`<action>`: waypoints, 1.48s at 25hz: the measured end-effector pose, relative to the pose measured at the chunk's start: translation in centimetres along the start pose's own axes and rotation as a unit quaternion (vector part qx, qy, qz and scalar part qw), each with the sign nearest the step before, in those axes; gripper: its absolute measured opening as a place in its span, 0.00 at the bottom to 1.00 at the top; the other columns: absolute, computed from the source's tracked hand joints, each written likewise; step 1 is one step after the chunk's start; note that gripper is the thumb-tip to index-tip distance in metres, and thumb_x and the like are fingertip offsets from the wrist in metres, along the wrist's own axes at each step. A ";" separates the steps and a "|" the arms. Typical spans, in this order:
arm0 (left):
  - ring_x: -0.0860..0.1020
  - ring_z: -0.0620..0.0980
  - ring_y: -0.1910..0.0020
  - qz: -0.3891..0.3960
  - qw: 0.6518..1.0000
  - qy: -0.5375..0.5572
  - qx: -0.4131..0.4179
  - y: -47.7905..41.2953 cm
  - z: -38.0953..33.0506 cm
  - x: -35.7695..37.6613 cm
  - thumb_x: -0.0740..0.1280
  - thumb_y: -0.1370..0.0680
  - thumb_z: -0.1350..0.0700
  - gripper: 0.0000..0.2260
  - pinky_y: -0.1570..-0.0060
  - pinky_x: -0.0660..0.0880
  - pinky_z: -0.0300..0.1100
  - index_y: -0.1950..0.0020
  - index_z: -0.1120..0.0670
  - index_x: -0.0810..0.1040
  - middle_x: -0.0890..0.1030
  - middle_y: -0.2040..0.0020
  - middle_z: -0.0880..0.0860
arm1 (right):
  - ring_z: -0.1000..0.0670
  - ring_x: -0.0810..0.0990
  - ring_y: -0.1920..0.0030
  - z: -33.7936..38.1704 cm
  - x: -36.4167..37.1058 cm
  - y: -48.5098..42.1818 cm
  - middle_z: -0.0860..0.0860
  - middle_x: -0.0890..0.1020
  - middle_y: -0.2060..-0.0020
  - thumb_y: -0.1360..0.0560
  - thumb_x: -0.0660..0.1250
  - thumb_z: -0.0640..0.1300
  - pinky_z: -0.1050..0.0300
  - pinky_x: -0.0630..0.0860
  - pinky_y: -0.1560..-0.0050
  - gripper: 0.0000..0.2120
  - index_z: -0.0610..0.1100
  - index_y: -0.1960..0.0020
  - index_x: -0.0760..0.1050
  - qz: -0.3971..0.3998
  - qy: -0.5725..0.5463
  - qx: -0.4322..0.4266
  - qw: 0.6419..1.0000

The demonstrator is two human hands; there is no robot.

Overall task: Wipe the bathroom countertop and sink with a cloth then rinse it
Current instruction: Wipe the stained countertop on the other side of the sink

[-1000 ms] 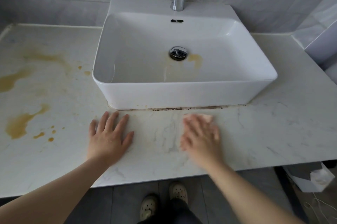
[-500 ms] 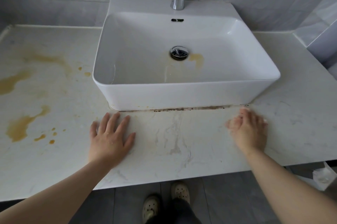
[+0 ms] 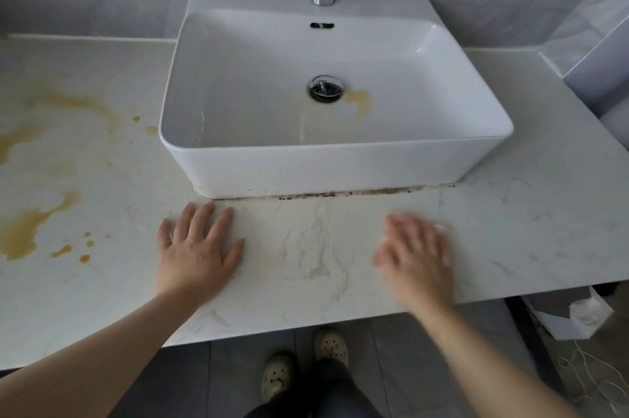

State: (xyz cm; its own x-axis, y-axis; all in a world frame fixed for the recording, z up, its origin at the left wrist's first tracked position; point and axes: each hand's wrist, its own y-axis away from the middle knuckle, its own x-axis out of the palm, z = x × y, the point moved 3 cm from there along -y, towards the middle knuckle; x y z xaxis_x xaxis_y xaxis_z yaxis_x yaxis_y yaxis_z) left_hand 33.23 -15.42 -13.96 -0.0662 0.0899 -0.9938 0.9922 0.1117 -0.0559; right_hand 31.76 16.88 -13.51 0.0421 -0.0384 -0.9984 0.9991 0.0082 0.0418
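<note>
My left hand (image 3: 199,247) lies flat on the countertop (image 3: 510,230), fingers spread and holding nothing; I judge it is there to brace me while the other arm works. My right hand (image 3: 415,257) is blurred, which I take for a wiping stroke. Its fingers look straight and pressed down flat, not curled round anything. The cloth (image 3: 441,228) is under that palm, in front of the sink (image 3: 340,162), and only a pale sliver shows past my fingertips (too smeared to tell its folds). The marble around my hands looks fairly clean, but yellow-brown stains (image 3: 23,230) spread over the left side, another stain (image 3: 357,99) sits just beside the drain (image 3: 325,88), and a dark grime line (image 3: 357,193) runs along the basin's base.
</note>
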 end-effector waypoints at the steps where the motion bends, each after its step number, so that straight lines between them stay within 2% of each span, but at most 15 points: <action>1: 0.61 0.59 0.29 -0.001 1.000 -0.002 -0.001 -0.1 -0.1 0.0 0.48 0.27 0.37 0.29 0.33 0.53 0.60 0.31 0.50 0.69 0.70 0.31 0.57 | 0.42 0.53 0.25 -2.5 -0.3 -0.3 0.49 0.55 0.23 0.25 0.40 0.59 0.42 0.46 0.26 0.30 0.56 0.24 0.52 0.011 -0.024 0.109 0.994; 2: 0.60 0.59 0.29 0.000 1.000 -0.005 -0.002 -0.1 -0.1 0.0 0.47 0.27 0.37 0.29 0.32 0.53 0.59 0.31 0.49 0.69 0.69 0.31 0.57 | 0.42 0.50 0.24 -3.5 -0.4 -0.3 0.49 0.52 0.23 0.24 0.39 0.58 0.42 0.44 0.26 0.29 0.56 0.23 0.49 0.025 -0.039 0.189 0.981; 4: 0.60 0.58 0.29 0.005 1.000 -0.008 -0.002 -0.1 -0.1 0.0 0.47 0.27 0.37 0.30 0.32 0.52 0.59 0.31 0.49 0.68 0.69 0.31 0.57 | 0.40 0.54 0.25 -0.1 -0.3 0.2 0.47 0.56 0.24 0.23 0.44 0.58 0.40 0.45 0.27 0.28 0.52 0.24 0.54 0.001 -0.022 0.177 0.984; 7: 0.59 0.58 0.28 0.008 1.000 -0.007 -0.003 -0.1 0.0 0.0 0.46 0.27 0.37 0.30 0.32 0.51 0.58 0.30 0.49 0.68 0.68 0.30 0.56 | 0.37 0.69 0.32 11.3 0.5 3.2 0.45 0.72 0.32 0.27 0.53 0.58 0.38 0.54 0.32 0.28 0.48 0.31 0.69 -0.032 -0.040 -0.075 0.996; 10: 0.59 0.58 0.28 0.004 1.000 0.002 0.002 0.0 0.0 0.0 0.45 0.26 0.37 0.30 0.32 0.51 0.58 0.30 0.49 0.68 0.68 0.30 0.57 | 0.40 0.69 0.31 14.2 0.3 3.6 0.48 0.72 0.31 0.26 0.53 0.59 0.40 0.55 0.33 0.27 0.51 0.30 0.67 -0.010 -0.020 -0.230 0.973; 12: 0.58 0.58 0.27 0.010 1.000 0.003 0.001 0.1 0.1 -0.2 0.44 0.26 0.37 0.31 0.31 0.49 0.57 0.29 0.49 0.67 0.67 0.29 0.56 | 0.41 0.68 0.31 9.8 0.4 1.7 0.49 0.70 0.30 0.26 0.50 0.59 0.42 0.54 0.31 0.29 0.51 0.28 0.65 -0.033 -0.009 -0.171 0.985; 16: 0.56 0.57 0.26 0.010 1.000 0.005 -0.009 0.2 0.0 -0.3 0.41 0.26 0.38 0.31 0.30 0.46 0.55 0.28 0.47 0.64 0.65 0.27 0.55 | 0.40 0.54 0.25 1.7 0.2 -0.9 0.46 0.56 0.24 0.29 0.37 0.61 0.42 0.45 0.26 0.36 0.51 0.23 0.52 -0.006 -0.021 0.112 0.993; 19: 0.62 0.58 0.29 -0.011 1.000 0.021 -0.006 -0.1 0.0 -0.3 0.46 0.24 0.41 0.27 0.32 0.53 0.58 0.31 0.48 0.70 0.70 0.31 0.55 | 0.36 0.68 0.32 9.7 0.4 1.1 0.42 0.71 0.31 0.28 0.49 0.58 0.37 0.54 0.32 0.32 0.45 0.30 0.68 -0.048 -0.032 -0.033 0.998; 21: 0.65 0.59 0.30 -0.015 0.999 0.030 -0.009 0.1 0.2 -0.2 0.47 0.24 0.42 0.26 0.33 0.56 0.58 0.32 0.49 0.72 0.72 0.33 0.56 | 0.38 0.69 0.32 14.5 0.7 4.0 0.44 0.73 0.32 0.27 0.53 0.58 0.38 0.56 0.33 0.29 0.46 0.30 0.69 -0.053 -0.022 -0.230 0.972; 23: 0.64 0.58 0.30 -0.006 0.999 0.030 -0.010 -0.1 0.3 -0.4 0.46 0.24 0.41 0.26 0.32 0.54 0.56 0.32 0.47 0.71 0.72 0.32 0.55 | 0.40 0.68 0.30 14.0 0.1 2.9 0.47 0.71 0.31 0.26 0.53 0.58 0.41 0.55 0.33 0.29 0.48 0.29 0.67 -0.045 -0.007 -0.296 0.954; 26: 0.60 0.56 0.28 0.026 0.999 0.041 -0.005 -0.4 0.9 -0.7 0.43 0.27 0.37 0.30 0.31 0.50 0.53 0.30 0.45 0.67 0.68 0.29 0.52 | 0.42 0.59 0.26 9.1 0.8 -0.7 0.47 0.61 0.25 0.24 0.46 0.59 0.43 0.46 0.28 0.31 0.49 0.25 0.59 -0.056 -0.016 -0.130 0.990; 29: 0.56 0.52 0.26 0.064 0.996 0.038 0.056 -0.7 2.5 -1.7 0.40 0.30 0.33 0.35 0.30 0.48 0.49 0.27 0.43 0.63 0.63 0.27 0.49 | 0.37 0.65 0.29 8.7 1.3 -1.9 0.40 0.68 0.29 0.26 0.44 0.54 0.40 0.53 0.28 0.32 0.42 0.27 0.64 -0.109 -0.043 0.086 0.989; 31: 0.52 0.50 0.25 0.090 0.989 0.014 0.117 -1.1 4.5 -2.1 0.34 0.32 0.29 0.39 0.28 0.43 0.49 0.26 0.42 0.57 0.59 0.25 0.46 | 0.37 0.71 0.33 14.3 1.4 -0.8 0.39 0.73 0.34 0.26 0.48 0.50 0.41 0.56 0.30 0.29 0.39 0.31 0.69 -0.116 -0.067 0.048 0.990; 35: 0.45 0.51 0.24 0.111 0.976 -0.014 0.186 -2.2 7.8 -1.9 0.27 0.37 0.26 0.43 0.30 0.36 0.49 0.25 0.39 0.50 0.53 0.23 0.46 | 0.42 0.80 0.42 20.9 0.9 2.4 0.43 0.82 0.44 0.27 0.56 0.43 0.44 0.72 0.36 0.20 0.40 0.41 0.79 -0.172 -0.114 -0.196 0.959; 37: 0.44 0.52 0.24 0.119 0.970 0.000 0.211 -2.5 8.6 -1.9 0.26 0.37 0.26 0.44 0.29 0.37 0.49 0.25 0.40 0.51 0.52 0.23 0.46 | 0.43 0.81 0.45 19.1 -0.5 2.4 0.45 0.82 0.44 0.27 0.60 0.38 0.49 0.75 0.42 0.16 0.42 0.42 0.80 -0.211 -0.219 -0.077 0.950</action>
State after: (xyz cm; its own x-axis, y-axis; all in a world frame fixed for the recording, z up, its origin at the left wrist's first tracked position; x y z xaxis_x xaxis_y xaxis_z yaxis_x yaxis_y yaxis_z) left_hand 31.83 -24.38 -12.80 0.1693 0.0641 -0.9835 0.9345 -0.3276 0.1395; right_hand 34.26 -2.14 -12.17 -0.3292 -0.4816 -0.8122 0.9162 0.0453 -0.3982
